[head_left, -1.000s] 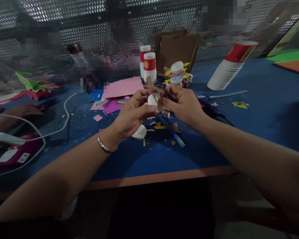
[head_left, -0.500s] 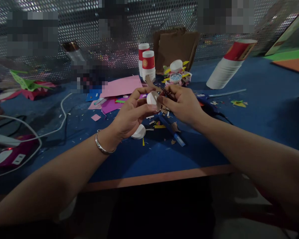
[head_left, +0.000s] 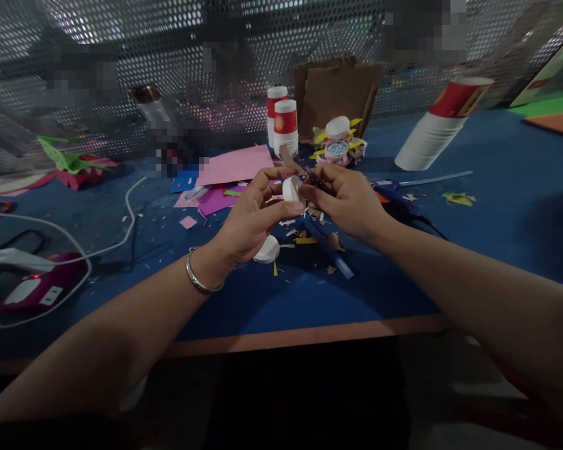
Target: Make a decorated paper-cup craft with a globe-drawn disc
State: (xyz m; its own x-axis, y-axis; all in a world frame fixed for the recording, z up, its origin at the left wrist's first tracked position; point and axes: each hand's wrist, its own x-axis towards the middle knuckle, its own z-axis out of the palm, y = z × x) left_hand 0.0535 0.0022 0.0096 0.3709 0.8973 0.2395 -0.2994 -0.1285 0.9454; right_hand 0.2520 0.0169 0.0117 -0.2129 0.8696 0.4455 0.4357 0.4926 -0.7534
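Observation:
Both my hands meet above the blue table [head_left: 272,306]. My left hand [head_left: 248,219], with a silver bangle on its wrist, pinches a small white cup bottom [head_left: 291,188] between thumb and fingers. My right hand [head_left: 347,200] is closed next to it, its fingertips on a thin dark piece [head_left: 315,180] held against the cup bottom; I cannot make out what that piece is. A second white cup bottom [head_left: 266,250] lies on the table just below my left hand. A blue pen [head_left: 331,253] lies beneath my right hand among paper scraps.
Two red-and-white paper cups [head_left: 284,125] and a brown cardboard piece [head_left: 338,94] stand behind. A leaning stack of cups [head_left: 436,125] is at the right. Pink paper [head_left: 234,165], a white cable [head_left: 122,237] and a magenta device [head_left: 32,290] lie to the left. A perforated metal screen runs along the back.
Both hands stay together on the white cup bottom, with only slight turning of it; the view has shifted a little.

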